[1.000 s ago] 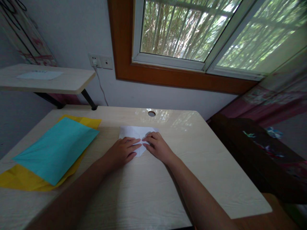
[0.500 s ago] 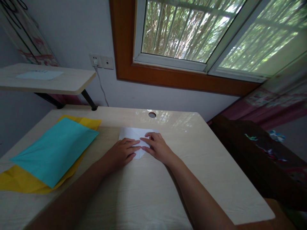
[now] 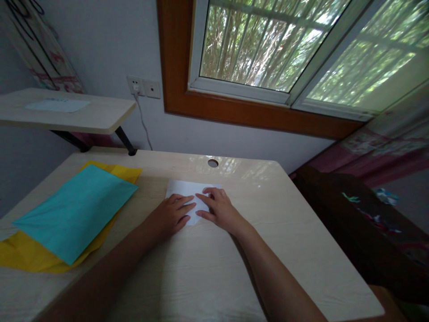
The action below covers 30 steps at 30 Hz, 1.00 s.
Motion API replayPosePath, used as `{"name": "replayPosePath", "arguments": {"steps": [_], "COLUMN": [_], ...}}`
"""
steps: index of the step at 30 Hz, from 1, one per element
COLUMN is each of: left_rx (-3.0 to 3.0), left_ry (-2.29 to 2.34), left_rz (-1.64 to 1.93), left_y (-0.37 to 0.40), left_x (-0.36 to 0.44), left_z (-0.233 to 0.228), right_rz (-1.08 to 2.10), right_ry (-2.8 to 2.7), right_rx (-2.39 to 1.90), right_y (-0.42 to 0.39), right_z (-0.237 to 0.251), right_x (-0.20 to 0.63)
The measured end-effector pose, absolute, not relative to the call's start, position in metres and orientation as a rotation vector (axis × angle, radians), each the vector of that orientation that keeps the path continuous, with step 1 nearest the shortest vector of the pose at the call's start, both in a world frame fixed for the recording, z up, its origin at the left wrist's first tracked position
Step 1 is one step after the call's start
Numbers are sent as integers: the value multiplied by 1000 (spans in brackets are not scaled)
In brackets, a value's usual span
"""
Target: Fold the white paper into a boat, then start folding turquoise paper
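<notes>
A small white sheet of paper point(image 3: 182, 187) lies on the pale wooden desk point(image 3: 201, 277), partly covered by both hands. My left hand point(image 3: 174, 213) rests on its left side with fingers stretched out and slightly apart. From the right, my right hand point(image 3: 217, 206) touches the paper with its fingers spread, thumb below and index finger pointing left. The fingertips of the two hands nearly meet over the middle of the sheet. Part of the lower edge shows between them; the right edge is mostly hidden under my right hand.
To the left, a turquoise sheet point(image 3: 78, 210) lies on top of a yellow sheet point(image 3: 36, 255). A raised shelf point(image 3: 110, 116) with another white paper point(image 3: 58, 104) stands at the back left. A round cable hole point(image 3: 213, 163) sits near the desk's far edge, below the window point(image 3: 248, 49).
The fingertips have drawn slightly apart, and the paper's lower edge between them looks straighter. The camera view has shifted a little.
</notes>
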<state>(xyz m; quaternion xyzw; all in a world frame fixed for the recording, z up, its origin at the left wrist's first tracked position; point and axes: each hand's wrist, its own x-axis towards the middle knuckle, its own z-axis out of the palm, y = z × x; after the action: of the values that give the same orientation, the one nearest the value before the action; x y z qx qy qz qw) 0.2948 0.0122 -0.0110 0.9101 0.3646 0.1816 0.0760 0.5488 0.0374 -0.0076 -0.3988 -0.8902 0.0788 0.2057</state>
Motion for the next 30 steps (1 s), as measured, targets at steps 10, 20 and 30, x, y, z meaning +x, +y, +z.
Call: {"name": "replayPosePath", "arguments": {"steps": [10,20,30], "left_rx": [2708,2786,2762], "left_ry": [1196,1238,1171], "left_rz": [560,566,565], "left_y": [10,-2,1], "left_x": [304,305,305], "left_z": [-11,1,-1], "right_rz": [238,288,321], "right_ry": [-2462,-2525,-2476], "right_rx": [-1156,-1203,-1255], "right_y": [33,19,14], "right_z": [-9,-2,-2], "right_x": [546,534,530]}}
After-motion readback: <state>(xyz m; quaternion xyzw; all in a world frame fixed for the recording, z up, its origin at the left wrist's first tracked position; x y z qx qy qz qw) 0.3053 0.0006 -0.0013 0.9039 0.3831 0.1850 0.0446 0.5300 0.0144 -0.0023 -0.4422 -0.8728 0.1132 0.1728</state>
